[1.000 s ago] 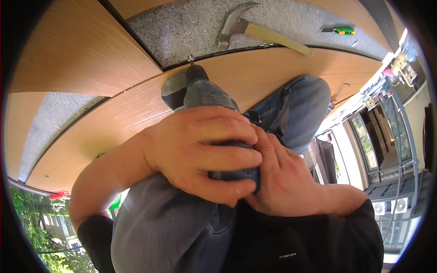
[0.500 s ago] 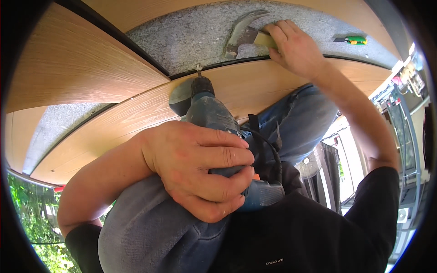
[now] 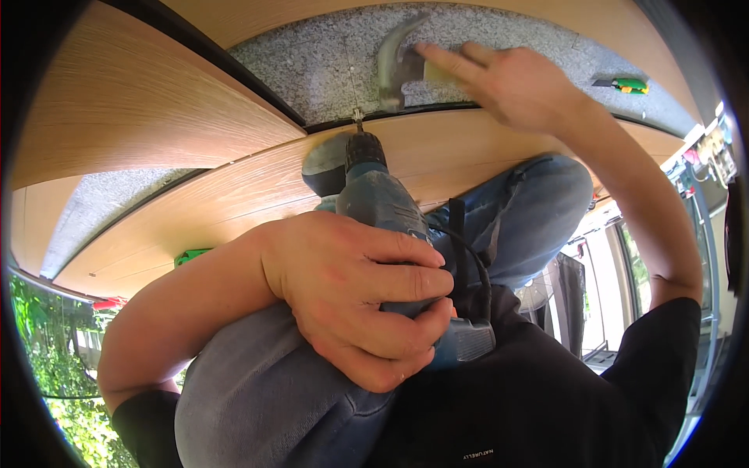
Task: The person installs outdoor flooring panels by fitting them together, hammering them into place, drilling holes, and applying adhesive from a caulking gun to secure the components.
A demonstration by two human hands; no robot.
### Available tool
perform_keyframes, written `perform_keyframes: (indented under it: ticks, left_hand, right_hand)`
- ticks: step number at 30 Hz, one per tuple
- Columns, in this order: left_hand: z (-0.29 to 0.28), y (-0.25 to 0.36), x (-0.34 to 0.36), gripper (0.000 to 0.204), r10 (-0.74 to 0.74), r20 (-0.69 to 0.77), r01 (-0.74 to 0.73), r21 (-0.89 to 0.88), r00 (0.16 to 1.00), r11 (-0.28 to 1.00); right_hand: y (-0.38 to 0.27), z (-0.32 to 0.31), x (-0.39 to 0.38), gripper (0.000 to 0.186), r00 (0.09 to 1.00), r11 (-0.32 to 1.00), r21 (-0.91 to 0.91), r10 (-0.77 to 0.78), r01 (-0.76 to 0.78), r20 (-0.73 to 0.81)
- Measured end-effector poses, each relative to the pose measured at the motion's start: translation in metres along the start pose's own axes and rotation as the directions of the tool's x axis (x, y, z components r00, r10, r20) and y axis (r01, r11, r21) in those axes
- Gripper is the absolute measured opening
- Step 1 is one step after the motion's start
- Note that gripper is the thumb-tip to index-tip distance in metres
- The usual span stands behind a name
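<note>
The blue drill (image 3: 382, 210) lies in the person's lap, over the knees in blue jeans (image 3: 515, 218), and its tip points at the dark gap between two wooden floor boards (image 3: 234, 203). The bit (image 3: 358, 119) at its tip sits right at the edge of the near board, where the board meets the gray underlay (image 3: 312, 62). The left hand (image 3: 355, 300) is wrapped tight around the drill's handle, with all its fingers curled shut on it. A black cord (image 3: 468, 257) runs from the back of the drill. The right hand (image 3: 507, 82) is stretched far out over the gray underlay. Its fingers are partly open and they touch the pale wooden handle of a hammer (image 3: 398, 66), whose metal head lies just past the drill's tip. I cannot tell if the hand has a full hold on the hammer yet. It looks like the step in hand is picking up the hammer while the drill waits in place. The next move seems to need a firm grip on the hammer's handle, and the left hand must keep the drill steady so it does not slide off the lap. A small green tool (image 3: 624, 83) lies well apart on the underlay, off to the right.
</note>
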State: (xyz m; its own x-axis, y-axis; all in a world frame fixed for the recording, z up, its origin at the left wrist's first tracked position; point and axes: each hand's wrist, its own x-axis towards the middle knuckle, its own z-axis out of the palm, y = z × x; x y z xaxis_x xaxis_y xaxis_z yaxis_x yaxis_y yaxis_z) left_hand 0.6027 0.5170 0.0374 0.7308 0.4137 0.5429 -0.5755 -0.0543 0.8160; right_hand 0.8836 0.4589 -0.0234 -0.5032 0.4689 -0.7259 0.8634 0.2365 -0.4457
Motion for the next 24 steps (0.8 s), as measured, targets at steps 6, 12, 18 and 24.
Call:
perform_keyframes:
  ticks: [6, 12, 18, 24]
  left_hand:
    - [0.001, -0.003, 0.005, 0.026, 0.009, 0.02, -0.009, -0.015, 1.0, 1.0]
    - [0.003, 0.0, 0.002, 0.024, -0.007, 0.012, 0.007, -0.007, 1.0, 1.0]
    - [0.002, -0.003, 0.006, 0.027, -0.02, 0.036, 0.021, -0.032, 0.999, 0.999]
    - [-0.002, 0.004, 0.001, 0.027, -0.015, 0.006, 0.015, -0.008, 1.0, 1.0]
  right_hand:
    - [-0.002, 0.017, -0.013, 0.087, 0.999, 0.998, 0.069, -0.013, 0.011, 0.038]
    - [0.003, 0.007, -0.016, 0.089, 1.0, 0.998, 0.055, -0.015, 0.014, 0.009]
    - [0.011, 0.012, -0.024, 0.081, 0.999, 1.0, 0.014, -0.007, 0.007, -0.047]
    - [-0.068, -0.017, -0.102, 0.06, 0.901, 0.874, 0.485, 0.244, -0.044, -0.358]
